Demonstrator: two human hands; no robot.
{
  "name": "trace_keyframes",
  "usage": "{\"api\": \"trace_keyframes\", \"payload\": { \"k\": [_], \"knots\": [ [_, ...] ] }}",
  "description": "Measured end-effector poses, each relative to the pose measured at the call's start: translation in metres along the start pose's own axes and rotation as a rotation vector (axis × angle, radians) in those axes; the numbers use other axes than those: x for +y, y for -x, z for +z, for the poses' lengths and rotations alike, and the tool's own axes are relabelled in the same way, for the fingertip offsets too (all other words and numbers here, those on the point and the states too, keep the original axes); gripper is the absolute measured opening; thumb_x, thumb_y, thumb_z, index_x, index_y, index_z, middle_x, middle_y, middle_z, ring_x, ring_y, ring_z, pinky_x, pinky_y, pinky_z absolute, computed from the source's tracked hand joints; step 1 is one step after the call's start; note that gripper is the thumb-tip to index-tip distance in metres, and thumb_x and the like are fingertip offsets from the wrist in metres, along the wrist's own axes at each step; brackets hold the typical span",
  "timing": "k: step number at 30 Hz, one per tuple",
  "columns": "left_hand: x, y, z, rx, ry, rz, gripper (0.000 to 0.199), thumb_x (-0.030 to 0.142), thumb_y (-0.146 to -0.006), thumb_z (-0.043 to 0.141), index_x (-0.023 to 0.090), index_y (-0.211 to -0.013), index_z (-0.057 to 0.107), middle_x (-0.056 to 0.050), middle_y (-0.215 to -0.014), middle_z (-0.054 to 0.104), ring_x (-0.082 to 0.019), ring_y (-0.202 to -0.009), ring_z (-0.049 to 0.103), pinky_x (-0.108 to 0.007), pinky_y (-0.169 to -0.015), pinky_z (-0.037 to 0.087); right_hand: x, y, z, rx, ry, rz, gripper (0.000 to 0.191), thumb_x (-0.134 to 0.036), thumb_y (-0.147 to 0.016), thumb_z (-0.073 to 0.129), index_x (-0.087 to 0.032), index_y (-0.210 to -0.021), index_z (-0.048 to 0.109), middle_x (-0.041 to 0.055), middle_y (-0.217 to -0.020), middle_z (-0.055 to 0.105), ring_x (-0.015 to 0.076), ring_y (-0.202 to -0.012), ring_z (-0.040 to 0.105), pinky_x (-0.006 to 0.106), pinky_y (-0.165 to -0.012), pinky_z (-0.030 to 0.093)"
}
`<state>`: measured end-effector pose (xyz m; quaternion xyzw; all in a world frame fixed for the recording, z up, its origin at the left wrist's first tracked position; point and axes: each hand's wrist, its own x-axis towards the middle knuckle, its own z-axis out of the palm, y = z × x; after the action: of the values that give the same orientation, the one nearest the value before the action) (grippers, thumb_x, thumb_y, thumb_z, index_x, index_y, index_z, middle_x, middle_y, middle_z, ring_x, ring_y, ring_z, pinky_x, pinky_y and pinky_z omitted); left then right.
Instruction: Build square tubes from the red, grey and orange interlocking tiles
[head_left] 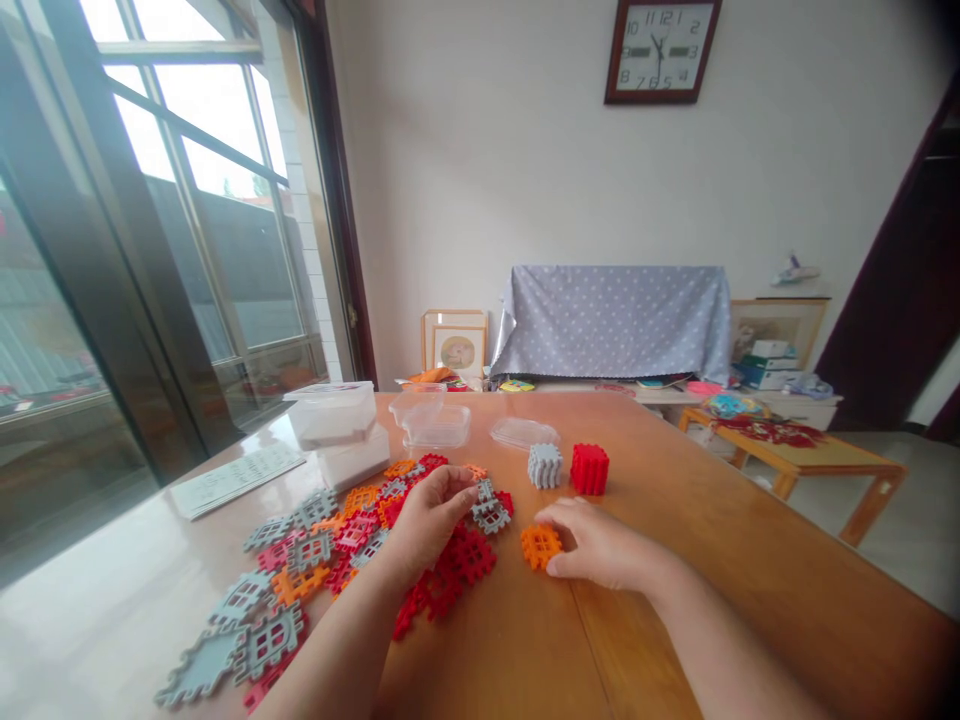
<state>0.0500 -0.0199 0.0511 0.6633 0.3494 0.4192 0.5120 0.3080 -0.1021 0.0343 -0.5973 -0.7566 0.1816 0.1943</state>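
My right hand [596, 542] is curled around orange interlocking building tiles [541, 547], its thumb and fingers on their edges at the tabletop. My left hand [435, 515] hovers over a loose pile of notched tiles, fingers bent toward the thumb; what is between them, if anything, is hidden. Red tiles [472, 556] lie beneath and beside that hand, and grey tiles [491, 515] show just past the fingertips. Beyond my right hand stand a neat grey tile stack [545, 466] and a red tile stack [590, 469], side by side and apart.
More grey tiles [206, 665] spread toward the table's near left. Behind the pile are a white lidded box [331, 415], a clear plastic container [437, 427] and a clear lid [525, 433]. A printed sheet [238, 480] lies at left. A low wooden table [855, 475] stands right.
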Motion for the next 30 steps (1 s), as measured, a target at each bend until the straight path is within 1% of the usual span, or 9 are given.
{"api": "trace_keyframes", "payload": {
  "k": [3, 7, 13, 17, 20, 23, 26, 30],
  "knots": [
    [0.0, -0.001, -0.004, 0.007, 0.026, 0.006, 0.039, 0.047, -0.078, 0.074, 0.016, -0.1, 0.064, -0.005, -0.093, 0.069, -0.016, -0.081, 0.061, -0.028, -0.076, 0.047, 0.001, -0.001, 0.001, -0.005, -0.008, -0.007, 0.043, -0.03, -0.069, 0.076, -0.023, -0.112, 0.07, 0.0035, -0.106, 0.064, 0.022, -0.099, 0.058, 0.031, -0.09, 0.044],
    [0.003, 0.0, -0.006, 0.041, 0.032, 0.014, 0.04, 0.049, -0.076, 0.075, 0.016, -0.096, 0.065, -0.003, -0.09, 0.068, -0.015, -0.08, 0.06, -0.027, -0.076, 0.046, 0.002, -0.002, 0.004, -0.008, -0.02, 0.01, 0.037, -0.026, -0.068, 0.075, -0.023, -0.105, 0.07, 0.0025, -0.103, 0.062, 0.0201, -0.094, 0.058, 0.029, -0.088, 0.044],
    [0.006, 0.001, -0.009, 0.065, 0.025, 0.004, 0.038, 0.047, -0.078, 0.074, 0.016, -0.097, 0.065, -0.003, -0.089, 0.068, -0.015, -0.08, 0.059, -0.027, -0.075, 0.045, 0.004, -0.003, 0.006, -0.026, -0.042, 0.02, 0.043, -0.026, -0.067, 0.077, -0.024, -0.11, 0.069, 0.0023, -0.104, 0.059, 0.0196, -0.094, 0.057, 0.029, -0.088, 0.044],
    [0.006, 0.002, -0.013, 0.081, 0.014, 0.013, 0.037, 0.047, -0.079, 0.073, 0.016, -0.097, 0.065, -0.003, -0.09, 0.069, -0.016, -0.083, 0.061, -0.027, -0.076, 0.045, 0.004, -0.003, 0.006, -0.028, -0.05, 0.028, 0.052, -0.033, -0.068, 0.079, -0.024, -0.118, 0.067, 0.003, -0.107, 0.057, 0.0198, -0.094, 0.057, 0.029, -0.086, 0.045],
    [0.008, 0.002, -0.017, 0.109, 0.008, 0.003, 0.04, 0.05, -0.078, 0.073, 0.016, -0.098, 0.066, -0.004, -0.091, 0.07, -0.016, -0.081, 0.061, -0.027, -0.075, 0.045, 0.003, -0.003, 0.007, -0.02, -0.05, 0.028, 0.049, -0.033, -0.069, 0.077, -0.024, -0.117, 0.068, 0.0029, -0.106, 0.057, 0.0197, -0.093, 0.058, 0.029, -0.086, 0.046],
    [0.01, 0.001, -0.024, 0.166, 0.014, -0.011, 0.045, 0.054, -0.075, 0.073, 0.016, -0.098, 0.066, -0.005, -0.09, 0.07, -0.016, -0.078, 0.061, -0.027, -0.073, 0.045, 0.002, -0.003, 0.008, -0.018, -0.048, 0.03, 0.045, -0.032, -0.071, 0.075, -0.025, -0.115, 0.069, 0.0029, -0.105, 0.058, 0.02, -0.093, 0.059, 0.03, -0.086, 0.046],
    [0.011, -0.001, -0.034, 0.243, 0.017, 0.004, 0.046, 0.054, -0.074, 0.073, 0.016, -0.098, 0.067, -0.005, -0.09, 0.071, -0.017, -0.078, 0.062, -0.028, -0.074, 0.046, 0.003, -0.002, 0.009, -0.021, -0.05, 0.026, 0.046, -0.032, -0.072, 0.075, -0.026, -0.117, 0.069, 0.0033, -0.106, 0.06, 0.021, -0.095, 0.06, 0.031, -0.087, 0.047],
    [0.005, -0.003, -0.047, 0.366, -0.074, 0.036, 0.035, 0.045, -0.075, 0.07, 0.016, -0.096, 0.069, -0.003, -0.086, 0.07, -0.016, -0.074, 0.06, -0.028, -0.073, 0.045, 0.003, -0.002, 0.011, 0.009, -0.058, 0.014, 0.053, -0.039, -0.075, 0.074, -0.025, -0.125, 0.066, 0.006, -0.112, 0.061, 0.0239, -0.102, 0.061, 0.033, -0.093, 0.047]
  ]
}}
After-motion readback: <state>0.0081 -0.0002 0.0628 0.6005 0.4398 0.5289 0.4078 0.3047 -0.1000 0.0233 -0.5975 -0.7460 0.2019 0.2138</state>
